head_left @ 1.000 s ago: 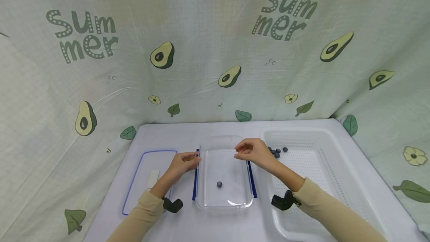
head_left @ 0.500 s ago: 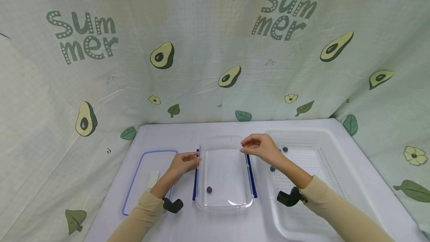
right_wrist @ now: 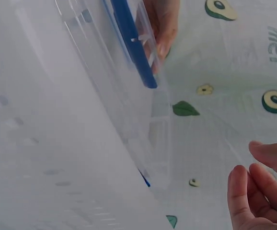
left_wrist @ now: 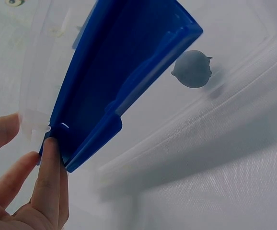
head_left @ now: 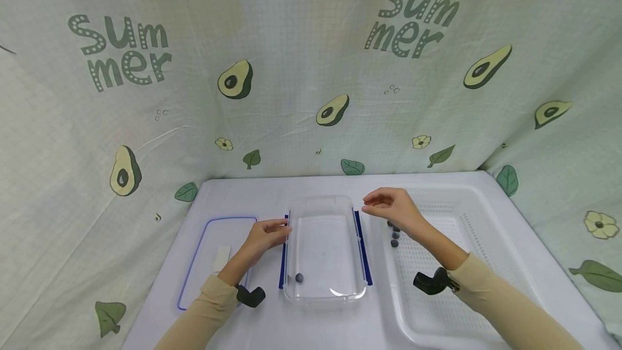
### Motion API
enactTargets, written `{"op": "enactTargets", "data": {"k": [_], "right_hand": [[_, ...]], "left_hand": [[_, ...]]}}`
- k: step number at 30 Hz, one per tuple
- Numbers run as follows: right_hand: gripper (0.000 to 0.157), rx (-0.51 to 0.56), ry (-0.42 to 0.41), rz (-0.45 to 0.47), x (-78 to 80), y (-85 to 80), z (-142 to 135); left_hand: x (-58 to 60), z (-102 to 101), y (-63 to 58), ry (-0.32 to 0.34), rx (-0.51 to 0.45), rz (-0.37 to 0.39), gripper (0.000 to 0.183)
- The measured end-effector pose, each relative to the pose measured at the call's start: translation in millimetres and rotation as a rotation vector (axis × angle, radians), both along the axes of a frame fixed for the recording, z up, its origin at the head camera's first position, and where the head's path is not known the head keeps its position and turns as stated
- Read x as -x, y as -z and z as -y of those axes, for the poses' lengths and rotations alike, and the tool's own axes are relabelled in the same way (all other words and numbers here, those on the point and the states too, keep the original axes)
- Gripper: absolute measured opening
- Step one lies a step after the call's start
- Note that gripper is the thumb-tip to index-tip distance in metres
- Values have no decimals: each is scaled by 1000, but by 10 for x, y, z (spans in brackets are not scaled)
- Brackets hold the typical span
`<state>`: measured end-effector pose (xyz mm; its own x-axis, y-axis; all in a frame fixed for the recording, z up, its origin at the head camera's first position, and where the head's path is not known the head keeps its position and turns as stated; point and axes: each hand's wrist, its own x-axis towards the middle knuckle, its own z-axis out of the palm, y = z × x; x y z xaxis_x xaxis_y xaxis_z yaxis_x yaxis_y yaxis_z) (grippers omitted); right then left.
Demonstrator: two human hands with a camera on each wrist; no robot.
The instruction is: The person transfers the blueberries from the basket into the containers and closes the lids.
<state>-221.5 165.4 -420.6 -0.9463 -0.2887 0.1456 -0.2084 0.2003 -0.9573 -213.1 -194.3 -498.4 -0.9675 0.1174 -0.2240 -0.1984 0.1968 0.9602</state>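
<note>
A clear storage container with blue side latches stands mid-table, and one blueberry lies in its near left corner. My left hand holds its left rim. In the left wrist view the fingers touch the blue latch, with the thumb by the clear wall. My right hand hovers over the left rim of a white perforated basket, fingers loosely bent. The right wrist view shows nothing between those fingers. Several blueberries lie in the basket below the right forearm, which may hide more.
A clear lid with a blue seal lies flat at the left, bearing a white rectangular piece. A patterned cloth hangs behind the table. Each wrist carries a black camera mount.
The blueberry in the container has rolled left and toward me. My right hand has moved right and slightly away, from above the container to the basket's edge. The left hand stays put.
</note>
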Motion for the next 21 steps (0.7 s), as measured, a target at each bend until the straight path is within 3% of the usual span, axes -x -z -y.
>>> {"op": "enactTargets", "data": {"k": [10, 21], "right_hand": [[26, -12, 66, -7, -10, 56, -225], [30, -43, 114, 16, -86, 274, -460]], "left_hand": [[5, -12, 18, -4, -12, -5, 56], [-11, -3, 22, 1, -7, -11, 58]]}}
